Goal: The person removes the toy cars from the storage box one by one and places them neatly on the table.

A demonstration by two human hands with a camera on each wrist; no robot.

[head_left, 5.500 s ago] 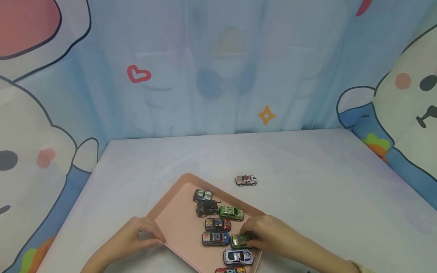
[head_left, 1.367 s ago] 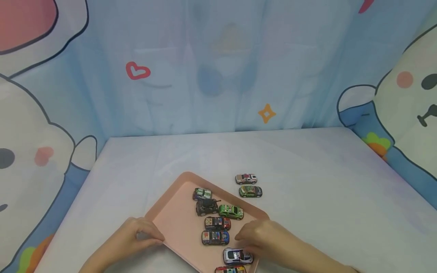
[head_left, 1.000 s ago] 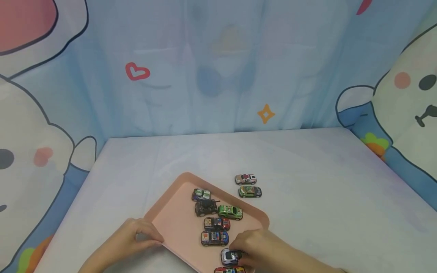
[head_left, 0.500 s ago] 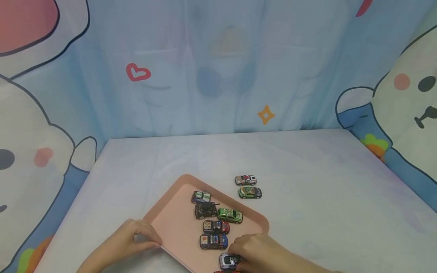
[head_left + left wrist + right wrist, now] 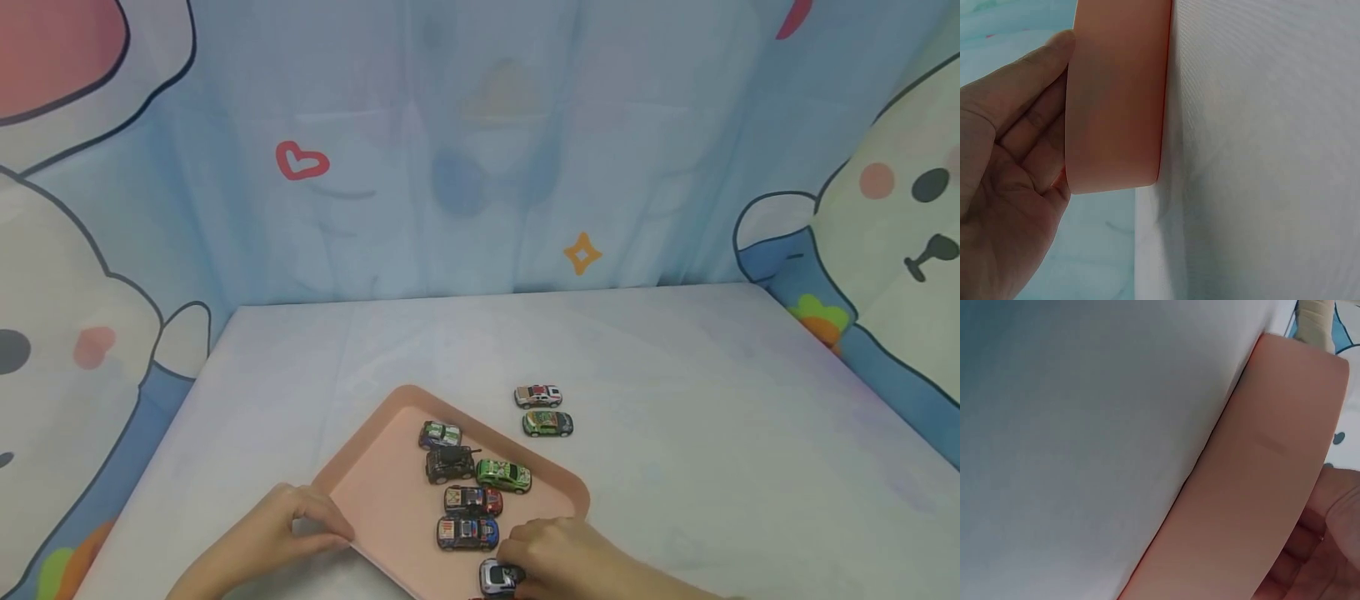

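Observation:
In the head view my left hand (image 5: 281,533) pinches the near-left rim of a pink tray (image 5: 375,417); in the left wrist view its thumb lies at the edge of the tray wall (image 5: 1116,94). Low inside the tray, my right hand (image 5: 562,554) grips a silver-white toy car (image 5: 498,577), partly covered by its fingers. In the right wrist view the tray wall (image 5: 1260,475) hides that car and the fingertips of the right hand (image 5: 1329,544). Beyond the tray stand a white-and-red toy car (image 5: 537,396) and a dark green one (image 5: 547,423), one below the other.
Inside the tray are a green-white car (image 5: 439,434), a black gun-topped vehicle (image 5: 450,464), a bright green car (image 5: 504,475), a black-red car (image 5: 472,500) and a black-blue car (image 5: 467,533). A red car shows barely at the lower frame edge. A white cloth (image 5: 712,400) covers the table.
The dark green car went from the tray to the table below the white-and-red car. My right hand came back to the tray and took hold of the silver-white car. The left hand stayed.

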